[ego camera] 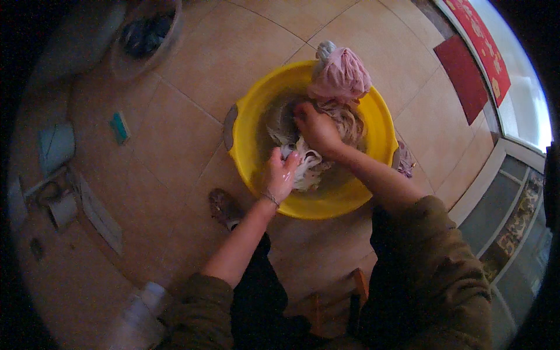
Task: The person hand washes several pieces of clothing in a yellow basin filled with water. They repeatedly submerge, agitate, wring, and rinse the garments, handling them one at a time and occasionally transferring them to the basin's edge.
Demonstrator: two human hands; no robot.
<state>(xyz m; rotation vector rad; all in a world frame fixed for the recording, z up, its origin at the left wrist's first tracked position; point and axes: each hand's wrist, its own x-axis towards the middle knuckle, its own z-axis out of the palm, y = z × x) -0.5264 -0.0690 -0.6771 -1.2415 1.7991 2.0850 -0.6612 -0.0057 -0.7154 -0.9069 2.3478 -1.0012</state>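
A yellow plastic basin (pixel 306 210) stands on the tiled floor in front of me, with wet cloth and murky water inside. My left hand (pixel 281 175) is at the near left of the basin, its thumb and fingers around part of a wet white cloth (pixel 306 170). Farther in, my right hand (pixel 318 131) is curled over the basin, blurred, its fingertips hidden. Beige wet cloth (pixel 348 120) lies beside it on the right. A bunched pink cloth (pixel 343 74) rests over the far rim, with a greyish-white piece (pixel 326 50) behind it.
A teal-backed scrubbing brush (pixel 119 127) lies on the floor to the left. A translucent tub (pixel 144 57) with dark contents stands at far left. Mauve cloth (pixel 405 162) is by the basin's right handle. A red mat (pixel 462 78) lies near the doorway; wooden stool parts (pixel 361 284) show between my legs.
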